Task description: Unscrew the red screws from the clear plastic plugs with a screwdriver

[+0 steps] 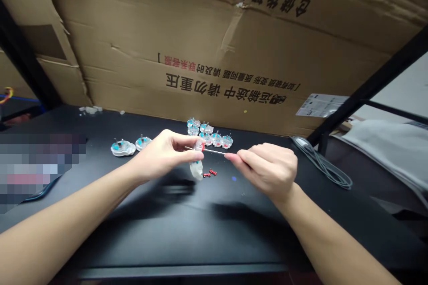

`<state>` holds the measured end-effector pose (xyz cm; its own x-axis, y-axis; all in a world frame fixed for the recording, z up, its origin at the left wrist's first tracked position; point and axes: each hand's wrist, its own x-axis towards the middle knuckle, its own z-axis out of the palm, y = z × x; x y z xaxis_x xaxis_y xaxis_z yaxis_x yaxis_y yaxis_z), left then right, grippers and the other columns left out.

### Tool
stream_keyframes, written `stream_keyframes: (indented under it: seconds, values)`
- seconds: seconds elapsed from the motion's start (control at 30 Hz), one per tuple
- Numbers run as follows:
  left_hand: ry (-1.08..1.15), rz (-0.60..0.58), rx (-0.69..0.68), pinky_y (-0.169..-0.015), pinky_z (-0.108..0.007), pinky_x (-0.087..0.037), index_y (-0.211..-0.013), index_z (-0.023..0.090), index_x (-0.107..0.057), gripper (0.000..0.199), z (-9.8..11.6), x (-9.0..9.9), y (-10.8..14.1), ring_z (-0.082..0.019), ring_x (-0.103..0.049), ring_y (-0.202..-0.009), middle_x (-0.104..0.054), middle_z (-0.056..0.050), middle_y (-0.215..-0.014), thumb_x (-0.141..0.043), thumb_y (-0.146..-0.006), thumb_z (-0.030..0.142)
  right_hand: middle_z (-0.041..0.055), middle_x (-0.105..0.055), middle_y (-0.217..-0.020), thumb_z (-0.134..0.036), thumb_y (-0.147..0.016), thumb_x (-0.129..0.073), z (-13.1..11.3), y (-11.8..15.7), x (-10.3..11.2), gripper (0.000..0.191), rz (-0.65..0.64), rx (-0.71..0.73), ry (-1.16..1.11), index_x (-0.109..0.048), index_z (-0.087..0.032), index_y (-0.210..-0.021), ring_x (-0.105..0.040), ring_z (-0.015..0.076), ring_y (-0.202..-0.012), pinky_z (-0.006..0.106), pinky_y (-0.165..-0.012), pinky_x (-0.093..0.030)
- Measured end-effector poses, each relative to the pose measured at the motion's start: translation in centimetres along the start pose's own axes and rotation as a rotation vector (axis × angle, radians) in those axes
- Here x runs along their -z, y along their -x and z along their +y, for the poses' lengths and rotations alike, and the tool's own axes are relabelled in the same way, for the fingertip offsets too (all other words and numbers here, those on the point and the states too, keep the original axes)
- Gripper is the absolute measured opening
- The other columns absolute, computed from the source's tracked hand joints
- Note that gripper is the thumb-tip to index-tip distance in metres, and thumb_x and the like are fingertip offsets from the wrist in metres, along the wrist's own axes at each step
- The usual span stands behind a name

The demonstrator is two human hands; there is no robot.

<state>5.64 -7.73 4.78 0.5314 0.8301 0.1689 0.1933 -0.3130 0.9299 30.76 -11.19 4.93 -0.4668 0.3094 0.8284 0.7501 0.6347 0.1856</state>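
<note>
Bare forearms (67,213) reach in from the bottom corners over the black table (187,236). At frame centre, the left hand (163,153) grips a clear plastic plug housing (196,170), while the right hand (267,171) pinches a thin metal rod (214,151) lying nearly level, its far end at the housing.

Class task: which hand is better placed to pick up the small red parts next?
Probably left: the left hand, holding the clear plastic housing, is nearest the small red parts; the right hand pinches a thin metal rod farther off.
</note>
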Motion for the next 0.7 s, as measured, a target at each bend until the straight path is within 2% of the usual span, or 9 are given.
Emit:
stream_keyframes:
  seconds: [0.1, 0.2, 0.27, 0.3, 0.37, 0.47, 0.53, 0.6, 0.7]
  values:
    - [0.076, -0.002, 0.017, -0.086, -0.031, -0.051, -0.091, 0.020, -0.077, 0.026, 0.0, -0.3, -0.2, -0.022, -0.068, -0.091, -0.076, -0.001, -0.094, -0.070, -0.084, 0.044, -0.0018, -0.056, -0.049, -0.036, -0.089, -0.068, 0.2, -0.2, -0.3, 0.035, -0.024, -0.153, -0.107, -0.068, -0.019, -0.059, -0.044, 0.0088, -0.045, 0.026, -0.051, -0.032]
    - [-0.019, -0.012, -0.039, -0.085, -0.032, -0.052, -0.094, 0.019, -0.077, 0.029, 0.4, 0.2, -0.1, -0.023, -0.068, -0.090, -0.076, -0.002, -0.093, -0.072, -0.082, 0.045, -0.0029, -0.049, -0.047, -0.043, -0.095, -0.057, 0.2, -0.6, -0.9, 0.047, -0.304, -0.456, -0.435, -0.067, -0.016, -0.057, -0.040, 0.0085, -0.044, 0.025, -0.048, -0.032]
    - [-0.128, 0.009, -0.077, -0.085, -0.031, -0.052, -0.095, 0.018, -0.078, 0.030, 0.6, 0.5, -0.1, -0.025, -0.069, -0.091, -0.077, -0.002, -0.092, -0.076, -0.078, 0.043, -0.0046, -0.038, -0.043, -0.048, -0.096, -0.052, 0.2, -0.7, -1.1, 0.055, -0.521, -0.556, -0.602, -0.062, -0.016, -0.052, -0.033, 0.0079, -0.042, 0.025, -0.044, -0.028]
    - [-0.151, 0.024, -0.082, -0.084, -0.031, -0.052, -0.094, 0.018, -0.078, 0.030, 0.6, 0.6, -0.1, -0.025, -0.069, -0.091, -0.078, -0.002, -0.091, -0.078, -0.077, 0.042, -0.0048, -0.035, -0.042, -0.048, -0.095, -0.052, 0.1, -0.6, -1.1, 0.056, -0.538, -0.567, -0.617, -0.059, -0.016, -0.049, -0.030, 0.0078, -0.042, 0.025, -0.044, -0.026]
    - [-0.096, 0.029, -0.057, -0.086, -0.032, -0.053, -0.093, 0.019, -0.079, 0.028, 0.7, 0.4, -0.1, -0.026, -0.070, -0.094, -0.078, -0.003, -0.093, -0.078, -0.077, 0.042, -0.0041, -0.039, -0.043, -0.045, -0.093, -0.058, 0.0, -0.5, -1.0, 0.053, -0.366, -0.497, -0.493, -0.058, -0.017, -0.048, -0.032, 0.0080, -0.043, 0.026, -0.045, -0.027]
    - [0.147, 0.003, 0.009, -0.094, -0.036, -0.052, -0.095, 0.020, -0.080, 0.028, 0.6, -0.3, -0.1, -0.027, -0.070, -0.102, -0.079, -0.005, -0.099, -0.075, -0.081, 0.043, -0.0017, -0.054, -0.049, -0.035, -0.088, -0.069, -0.3, -0.3, -0.4, 0.037, -0.026, -0.243, -0.189, -0.064, -0.019, -0.055, -0.042, 0.0092, -0.046, 0.027, -0.050, -0.033]
    - [0.238, 0.008, 0.018, -0.099, -0.038, -0.050, -0.099, 0.021, -0.080, 0.028, 0.7, -0.6, -0.1, -0.027, -0.070, -0.105, -0.079, -0.005, -0.103, -0.076, -0.081, 0.042, -0.0004, -0.062, -0.057, -0.028, -0.085, -0.072, -0.3, -0.5, 0.0, 0.020, 0.051, -0.184, -0.182, -0.069, -0.021, -0.067, -0.051, 0.0108, -0.051, 0.027, -0.053, -0.038]
    - [0.242, 0.030, -0.010, -0.100, -0.037, -0.050, -0.103, 0.022, -0.080, 0.028, 0.8, -0.6, 0.0, -0.026, -0.070, -0.105, -0.079, -0.005, -0.105, -0.077, -0.081, 0.040, 0.0008, -0.068, -0.071, -0.024, -0.086, -0.070, -0.3, -0.7, 0.3, 0.003, 0.069, -0.295, -0.336, -0.071, -0.023, -0.083, -0.057, 0.0124, -0.058, 0.026, -0.055, -0.044]
    - [0.204, 0.095, -0.089, -0.095, -0.034, -0.053, -0.106, 0.023, -0.078, 0.030, 1.0, -0.2, 0.2, -0.024, -0.072, -0.098, -0.079, -0.002, -0.102, -0.079, -0.079, 0.035, 0.0019, -0.070, -0.084, -0.024, -0.087, -0.068, -0.2, -0.8, 0.5, 0.005, 0.099, -0.507, -0.596, -0.067, -0.024, -0.092, -0.063, 0.0141, -0.068, 0.027, -0.058, -0.049]
